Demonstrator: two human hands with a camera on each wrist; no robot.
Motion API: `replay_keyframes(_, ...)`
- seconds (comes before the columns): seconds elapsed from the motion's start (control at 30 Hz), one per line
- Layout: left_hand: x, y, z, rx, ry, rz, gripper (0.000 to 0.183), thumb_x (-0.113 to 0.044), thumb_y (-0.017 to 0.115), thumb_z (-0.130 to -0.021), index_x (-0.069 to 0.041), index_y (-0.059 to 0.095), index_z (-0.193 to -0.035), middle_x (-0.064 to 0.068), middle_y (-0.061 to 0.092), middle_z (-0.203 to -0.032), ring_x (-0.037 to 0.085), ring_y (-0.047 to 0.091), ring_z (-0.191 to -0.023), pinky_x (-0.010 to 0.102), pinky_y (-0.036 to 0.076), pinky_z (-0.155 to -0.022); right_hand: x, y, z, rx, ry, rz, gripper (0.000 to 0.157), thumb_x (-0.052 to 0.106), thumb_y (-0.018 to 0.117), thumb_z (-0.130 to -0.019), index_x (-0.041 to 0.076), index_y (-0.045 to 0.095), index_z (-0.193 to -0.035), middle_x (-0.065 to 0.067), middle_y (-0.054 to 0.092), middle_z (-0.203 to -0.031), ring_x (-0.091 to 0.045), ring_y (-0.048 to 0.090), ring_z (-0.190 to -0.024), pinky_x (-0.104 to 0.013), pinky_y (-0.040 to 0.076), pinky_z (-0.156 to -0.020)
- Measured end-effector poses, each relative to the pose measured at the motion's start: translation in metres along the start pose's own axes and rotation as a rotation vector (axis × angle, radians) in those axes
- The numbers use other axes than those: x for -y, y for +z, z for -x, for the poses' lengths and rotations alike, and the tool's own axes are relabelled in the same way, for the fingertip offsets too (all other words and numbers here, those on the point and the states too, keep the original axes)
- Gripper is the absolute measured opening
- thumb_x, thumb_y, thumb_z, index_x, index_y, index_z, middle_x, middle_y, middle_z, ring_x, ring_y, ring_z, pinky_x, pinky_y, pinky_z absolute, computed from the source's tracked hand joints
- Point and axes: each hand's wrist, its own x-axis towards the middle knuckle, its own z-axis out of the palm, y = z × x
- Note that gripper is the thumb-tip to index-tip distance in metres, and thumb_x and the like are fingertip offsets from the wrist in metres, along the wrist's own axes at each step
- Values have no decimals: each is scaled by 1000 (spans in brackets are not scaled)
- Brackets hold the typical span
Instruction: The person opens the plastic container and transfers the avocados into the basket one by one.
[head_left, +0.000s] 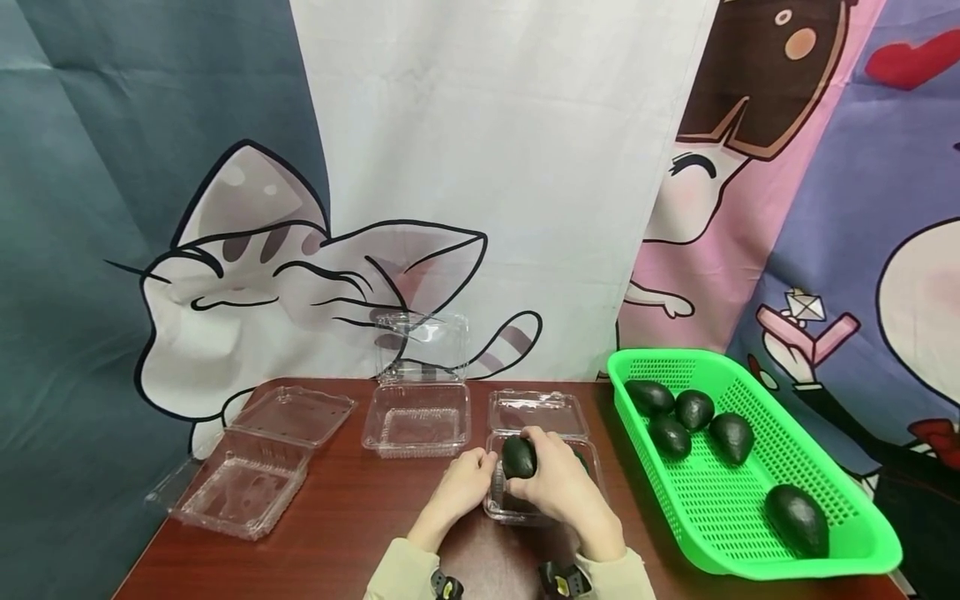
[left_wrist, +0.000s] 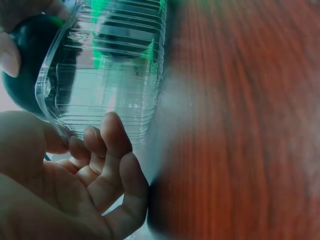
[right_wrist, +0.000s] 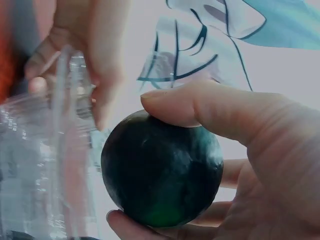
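Note:
My right hand (head_left: pixel 555 479) grips a dark avocado (head_left: pixel 518 457) above an open clear plastic container (head_left: pixel 517 520). In the right wrist view, thumb and fingers wrap round the avocado (right_wrist: pixel 162 170). My left hand (head_left: pixel 465 481) holds the container's left rim; in the left wrist view, its curled fingers (left_wrist: pixel 116 135) rest against the ribbed wall. Another dark shape (left_wrist: pixel 125 30) shows through the plastic, partly hidden. The container's lid (head_left: pixel 538 412) lies folded back behind it.
To the right stands a green perforated basket (head_left: pixel 678 517) with several avocados (head_left: pixel 797 521) inside. Two other clear containers, one at the back (head_left: pixel 417 446) and one at the left (head_left: pixel 243 492), stand with lids open. A printed cloth (head_left: pixel 510 167) hangs behind the brown table (head_left: pixel 360 517).

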Motion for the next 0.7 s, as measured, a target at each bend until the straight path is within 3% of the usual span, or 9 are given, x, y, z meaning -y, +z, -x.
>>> replay_keyframes(0.4, 0, -3, 2, -7, -29, 26, 35, -23, 49, -102, -13, 51, -68, -2, 47, -58, 15, 47, -56, 33, 38, -55, -11, -31, -3, -54, 45, -27, 68, 21, 85, -68, 6, 56, -128, -13, 60, -108, -28, 59, -92, -46, 50, -77)
replay_keyframes(0.7, -2, -2, 1, 12, -33, 38, 37, -23, 47, -103, -13, 49, -67, -2, 47, -55, 15, 45, -52, 31, 36, -53, -46, -96, -6, -71, 43, 59, 71, 25, 80, -75, -1, 48, -134, -26, 57, -118, -39, 57, -103, -55, 46, -84)
